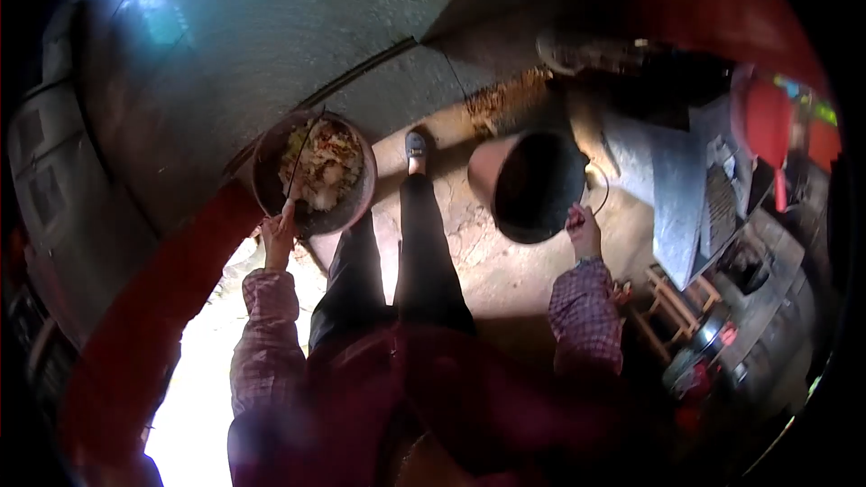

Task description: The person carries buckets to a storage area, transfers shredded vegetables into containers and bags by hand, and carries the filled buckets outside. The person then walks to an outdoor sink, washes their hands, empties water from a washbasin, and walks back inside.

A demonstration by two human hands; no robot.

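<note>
My left hand (pixel 278 236) is closed around the thin wire handle of a round bucket (pixel 368 188). Inside that bucket lies a heap of pale mixed food scraps (pixel 325 167) with greenish and reddish bits. My right hand (pixel 583 227) grips the curved wire handle of a second bucket (pixel 487 173), which is tilted and shows a dark interior. Whatever is at the bottom of this second bucket is too dark to make out. The two buckets hang on either side of my legs, apart from each other.
A shoe (pixel 416 146) shows on the lit floor (pixel 474 257) between the buckets. To the right are a grey slab (pixel 672 216), a small wooden stool (pixel 672 307) and a red ladle-like container (pixel 767 126). A red door-like panel (pixel 171 307) stands at left beside bright light.
</note>
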